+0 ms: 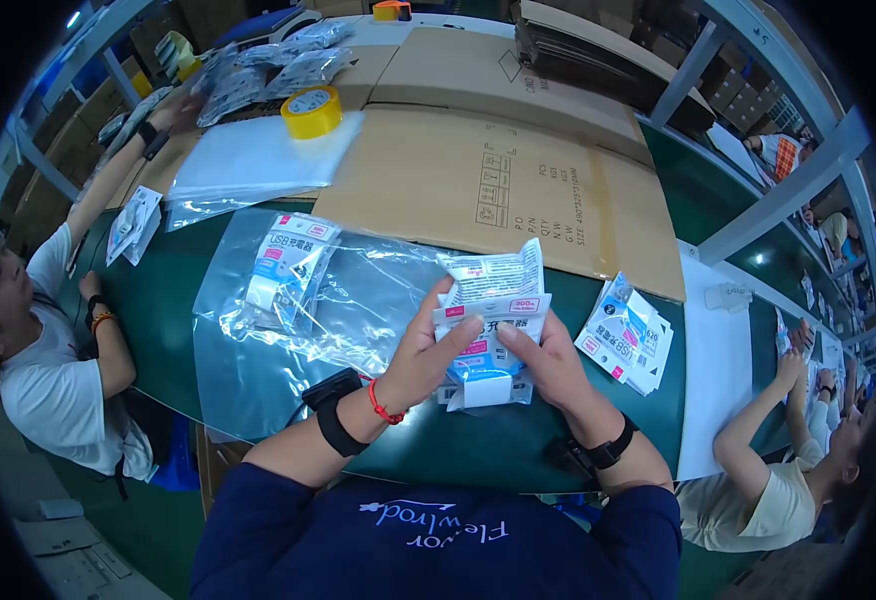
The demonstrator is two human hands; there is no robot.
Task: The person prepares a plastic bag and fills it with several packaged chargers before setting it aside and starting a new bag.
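Note:
My left hand (428, 347) and my right hand (558, 362) grip a small bundle of clear-wrapped packets (482, 366) from either side. Both thumbs press on the front packet, whose card is white, pink and blue. Behind it a packet's printed back stands up above the rest. Left of my hands, a large clear plastic bag (373, 283) lies flat and wrinkled, with a stack of similar packets (291, 268) on it. Just right of my right hand is a fanned pile of matching carded packets (626, 335). The fingers behind the bundle are mostly hidden.
Ahead lies a flattened cardboard carton (418, 165) on the green table (498, 440). Yellow tape (312, 112) rests on clear sheets (243, 160), near more bagged goods (278, 70). A co-worker (58, 370) reaches in at left; another (788, 470) works at right beside a metal post (788, 190).

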